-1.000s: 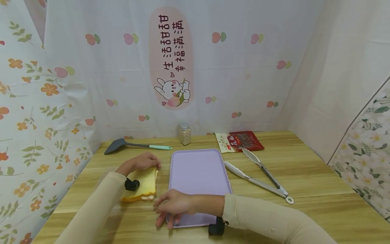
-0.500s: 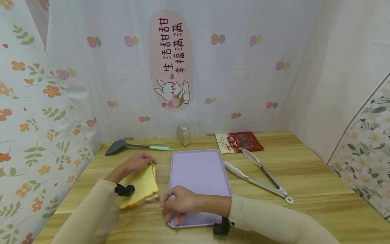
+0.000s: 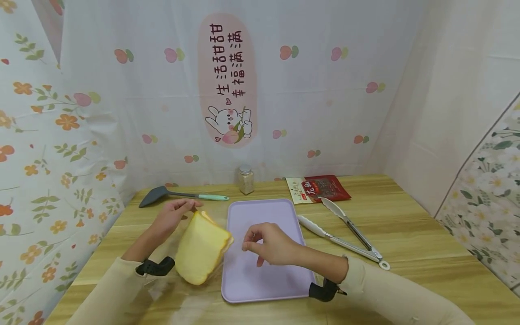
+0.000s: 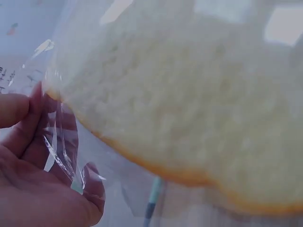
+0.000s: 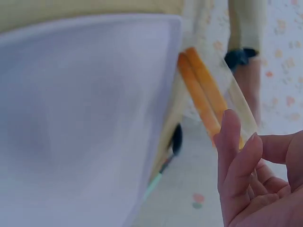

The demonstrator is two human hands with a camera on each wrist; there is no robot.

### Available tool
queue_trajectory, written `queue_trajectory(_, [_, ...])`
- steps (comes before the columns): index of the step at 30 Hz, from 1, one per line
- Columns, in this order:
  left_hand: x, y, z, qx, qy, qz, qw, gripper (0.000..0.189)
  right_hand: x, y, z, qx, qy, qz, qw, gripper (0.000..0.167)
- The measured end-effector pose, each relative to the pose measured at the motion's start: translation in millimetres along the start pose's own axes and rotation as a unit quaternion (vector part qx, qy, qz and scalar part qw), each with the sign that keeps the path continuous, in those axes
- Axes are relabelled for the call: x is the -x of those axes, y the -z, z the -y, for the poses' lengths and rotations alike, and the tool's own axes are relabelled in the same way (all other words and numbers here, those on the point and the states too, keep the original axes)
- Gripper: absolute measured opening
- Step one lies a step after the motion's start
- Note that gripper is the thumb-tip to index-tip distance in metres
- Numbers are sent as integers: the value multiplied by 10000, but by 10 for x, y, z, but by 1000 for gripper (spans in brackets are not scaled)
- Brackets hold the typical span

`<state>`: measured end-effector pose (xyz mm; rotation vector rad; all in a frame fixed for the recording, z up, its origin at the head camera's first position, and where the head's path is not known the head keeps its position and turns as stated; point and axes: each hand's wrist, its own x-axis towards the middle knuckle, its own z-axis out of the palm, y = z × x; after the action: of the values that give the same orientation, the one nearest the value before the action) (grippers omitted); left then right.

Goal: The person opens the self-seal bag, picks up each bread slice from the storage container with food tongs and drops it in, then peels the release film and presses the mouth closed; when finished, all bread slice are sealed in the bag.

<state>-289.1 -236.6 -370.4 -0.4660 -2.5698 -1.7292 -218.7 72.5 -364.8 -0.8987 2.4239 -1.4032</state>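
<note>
Sliced bread [image 3: 201, 248] in a clear plastic bag [image 4: 61, 137] is lifted off the table and tilted, left of the lavender tray [image 3: 260, 289]. My left hand [image 3: 172, 216] pinches the bag near the bread's upper corner; in the left wrist view, film lies across its fingers. Over the tray, my right hand [image 3: 274, 243] has thumb and index finger pressed together, apparently on the bag's edge; the film is hard to see there. Crust edges of the slices [image 5: 203, 87] show just beyond these fingers in the right wrist view.
A turner [image 3: 156, 195] with a mint handle lies at the back left. Behind the tray stands a small glass jar [image 3: 246, 180]. A red spice packet [image 3: 318, 188] and spread metal tongs [image 3: 349, 239] lie right of it. Printed curtains [image 3: 325, 113] enclose the table.
The bagged bread has risen from the table and tilted toward the tray. My left hand has moved up and slightly left. My right hand has shifted right and up, over the tray.
</note>
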Motion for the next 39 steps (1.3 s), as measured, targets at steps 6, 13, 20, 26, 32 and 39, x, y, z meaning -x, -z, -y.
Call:
queue_trajectory(6, [87, -81, -176, 386, -200, -437, 9981, 44, 2, 155, 45, 163, 385, -307, 9987, 9])
queue_trajectory(13, [172, -147, -488, 634, -920, -909, 9896, 40, 29, 297, 210, 712, 725, -660, 9926, 5])
queue_trajectory(20, [252, -198, -717, 846, -1523, -1487, 9734, 37, 79, 566, 402, 1349, 1121, -1053, 9788, 5])
queue_trajectory(26, [304, -358, -884, 1105, -1989, -1756, 9578, 28, 139, 878, 523, 2025, 1365, -1383, 9598, 2])
queue_trajectory(32, [270, -492, -1116, 1167, -2519, -1899, 9417, 26, 215, 1173, 641, 2302, 1916, -1626, 9401, 9])
queue_trajectory(39, [245, -644, -1299, 1381, -3170, -1772, 9215, 18, 273, 1382, 707, 2314, 2186, -2068, 9252, 13])
